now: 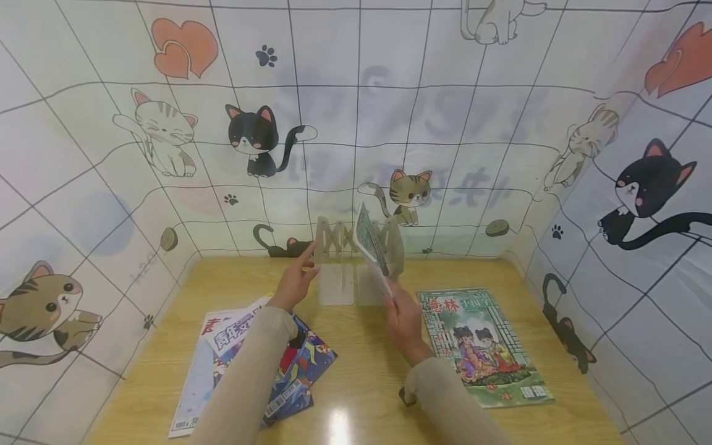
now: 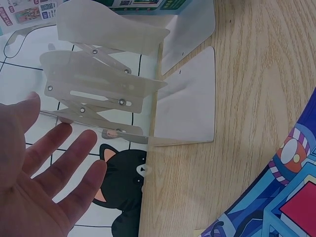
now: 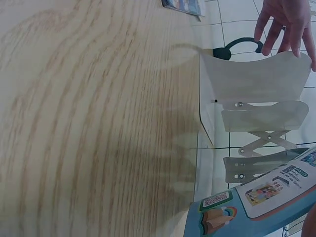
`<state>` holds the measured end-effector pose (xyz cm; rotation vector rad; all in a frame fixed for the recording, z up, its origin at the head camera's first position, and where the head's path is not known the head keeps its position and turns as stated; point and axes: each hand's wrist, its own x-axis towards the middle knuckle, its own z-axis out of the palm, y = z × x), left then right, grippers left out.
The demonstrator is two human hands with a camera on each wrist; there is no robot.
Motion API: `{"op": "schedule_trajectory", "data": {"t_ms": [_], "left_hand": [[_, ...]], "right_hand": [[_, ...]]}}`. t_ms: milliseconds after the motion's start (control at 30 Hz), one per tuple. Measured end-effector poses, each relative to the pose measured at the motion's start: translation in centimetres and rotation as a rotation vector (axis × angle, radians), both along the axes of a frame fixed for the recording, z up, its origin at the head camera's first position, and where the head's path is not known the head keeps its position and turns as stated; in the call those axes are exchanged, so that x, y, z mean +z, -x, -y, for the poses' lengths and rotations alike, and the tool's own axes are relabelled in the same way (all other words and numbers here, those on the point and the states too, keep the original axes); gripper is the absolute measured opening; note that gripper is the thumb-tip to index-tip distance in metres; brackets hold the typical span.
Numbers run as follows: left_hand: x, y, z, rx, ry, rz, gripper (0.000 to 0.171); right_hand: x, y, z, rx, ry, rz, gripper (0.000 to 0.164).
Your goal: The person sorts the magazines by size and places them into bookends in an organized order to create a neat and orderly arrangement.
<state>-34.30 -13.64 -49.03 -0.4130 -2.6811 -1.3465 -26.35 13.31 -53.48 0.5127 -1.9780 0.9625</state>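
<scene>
A beige metal expanding book rack (image 1: 335, 285) with upright panels and crossed hinged bars stands at the back of the table. At its left end panel is my left hand (image 1: 293, 283), fingers fairly straight, fingertips at the panel's outer edge. In the left wrist view the fingers (image 2: 74, 180) spread beside that panel, with nothing in the palm. My right hand (image 1: 405, 321) grips a magazine (image 1: 369, 241) by its near edge, tilted upright over the rack's right part. Its back cover, with QR codes, shows in the right wrist view as a blue-and-white magazine (image 3: 266, 197).
Left on the wooden table (image 1: 356, 371) lie several overlapping magazines (image 1: 191, 377), partly under my left forearm. To the right lies a green magazine (image 1: 484, 346) with two cartoon figures. A cat-patterned cloth wall (image 1: 334, 123) encloses the back and sides.
</scene>
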Motion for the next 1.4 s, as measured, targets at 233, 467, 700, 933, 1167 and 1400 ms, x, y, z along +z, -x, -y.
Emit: {"op": "schedule_trajectory", "data": {"t_ms": [233, 467, 700, 933, 1167, 1400], "left_hand": [[0.1, -0.1, 0.0, 0.008, 0.017, 0.000, 0.063], [0.2, -0.2, -0.1, 0.017, 0.026, -0.002, 0.063], [0.2, -0.2, -0.1, 0.013, 0.023, -0.007, 0.061], [0.3, -0.2, 0.0, 0.008, 0.027, -0.005, 0.062], [0.2, -0.1, -0.1, 0.009, 0.033, 0.002, 0.063], [0.2, -0.1, -0.1, 0.015, 0.030, -0.008, 0.061]], "right_hand": [[-0.2, 0.1, -0.2, -0.025, -0.044, 0.039, 0.035], [0.3, 0.3, -0.1, -0.111, -0.090, 0.093, 0.035], [0.7, 0.6, 0.2, -0.164, -0.146, 0.128, 0.038], [1.0, 0.8, 0.5, -0.193, -0.168, 0.124, 0.040], [1.2, 1.1, 0.6, -0.204, -0.187, 0.152, 0.041], [1.5, 1.2, 0.8, -0.213, -0.201, 0.179, 0.044]]}}
